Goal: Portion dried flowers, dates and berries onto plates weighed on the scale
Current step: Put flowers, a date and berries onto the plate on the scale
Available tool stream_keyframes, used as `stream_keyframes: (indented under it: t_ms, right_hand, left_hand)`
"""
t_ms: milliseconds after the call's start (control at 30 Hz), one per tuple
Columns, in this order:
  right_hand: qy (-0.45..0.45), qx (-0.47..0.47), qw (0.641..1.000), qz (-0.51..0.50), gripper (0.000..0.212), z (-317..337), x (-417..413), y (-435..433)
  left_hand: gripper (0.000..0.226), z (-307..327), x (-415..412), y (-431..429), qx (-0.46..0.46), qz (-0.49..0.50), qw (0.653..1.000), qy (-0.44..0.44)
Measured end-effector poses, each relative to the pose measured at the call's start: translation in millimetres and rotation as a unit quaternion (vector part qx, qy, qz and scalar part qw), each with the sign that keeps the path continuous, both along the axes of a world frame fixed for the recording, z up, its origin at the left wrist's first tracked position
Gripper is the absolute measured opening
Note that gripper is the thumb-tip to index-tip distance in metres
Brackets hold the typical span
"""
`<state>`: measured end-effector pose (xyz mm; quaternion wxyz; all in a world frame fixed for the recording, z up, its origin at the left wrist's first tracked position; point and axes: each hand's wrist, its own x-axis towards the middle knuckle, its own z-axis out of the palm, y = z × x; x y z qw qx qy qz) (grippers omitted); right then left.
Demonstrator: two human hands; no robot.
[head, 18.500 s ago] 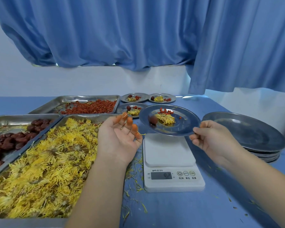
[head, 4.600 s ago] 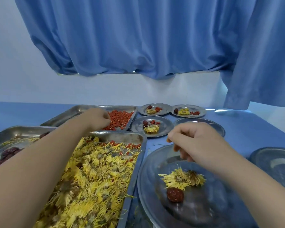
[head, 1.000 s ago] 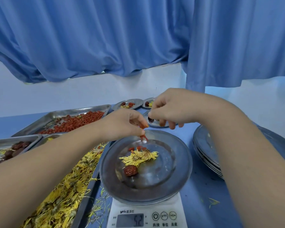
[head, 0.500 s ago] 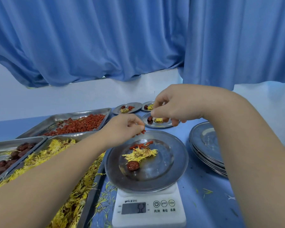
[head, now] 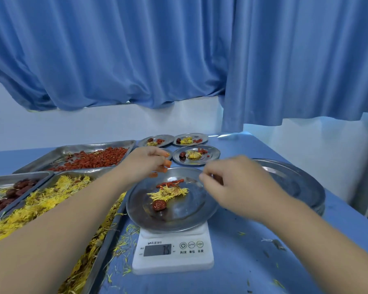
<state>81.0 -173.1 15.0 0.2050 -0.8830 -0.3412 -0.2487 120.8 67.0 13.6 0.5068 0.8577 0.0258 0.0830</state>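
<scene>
A white scale [head: 172, 251] carries a steel plate [head: 185, 219] holding a yellow dried flower [head: 170, 191], one dark red date [head: 159, 205] and a few red berries [head: 171, 183]. My left hand [head: 146, 162] hovers over the plate's far left rim, fingers curled down, with small red-orange berry pieces at the fingertips. My right hand [head: 232, 183] hangs over the far right rim, blurred, thumb and forefinger pinched together; I see nothing between them.
Three steel trays lie at the left: berries [head: 89, 159], flowers [head: 40, 204], dates [head: 6, 193]. Filled small plates [head: 196, 155] sit behind the scale. A stack of empty plates [head: 295, 183] stands at the right. Petal scraps litter the blue table.
My right hand has dropped from above the far plates to the weighed plate's right rim. The left hand stays at the far left rim. More berries lie on the plate.
</scene>
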Motion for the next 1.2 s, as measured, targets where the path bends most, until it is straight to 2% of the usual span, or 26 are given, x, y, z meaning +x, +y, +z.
stream_keyframes:
  t_ms: [133,233,567,800,1033,1200]
  right_hand:
    - [0.009,-0.001,0.999,0.031,0.032,-36.2,-6.8,-12.4]
    - [0.001,0.009,0.999,0.04,0.032,-44.1,-4.7,-13.2]
    - [-0.003,0.019,0.999,0.033,0.032,-49.1,5.4,-19.1]
    - [-0.002,0.029,0.999,0.021,0.037,-48.6,8.0,-21.0]
    - [-0.002,0.015,0.999,0.031,0.032,-50.2,7.4,-20.2]
    - [0.0,0.012,0.999,0.031,0.03,-50.5,7.1,-19.9]
  left_hand:
    - [0.014,-1.9,2.1,-3.2,-0.009,-0.007,1.0,0.018]
    - [0.011,-4.7,1.5,-4.1,0.022,0.019,1.0,-0.004]
    - [0.038,-7.8,4.3,-19.4,0.087,0.025,0.996,-0.017]
    - [0.023,-10.7,5.9,-25.6,0.062,0.033,0.997,-0.038]
    - [0.035,-11.2,2.3,-25.7,0.039,0.027,0.998,-0.044]
    - [0.033,-8.4,2.2,-22.3,0.097,-0.009,0.995,-0.014]
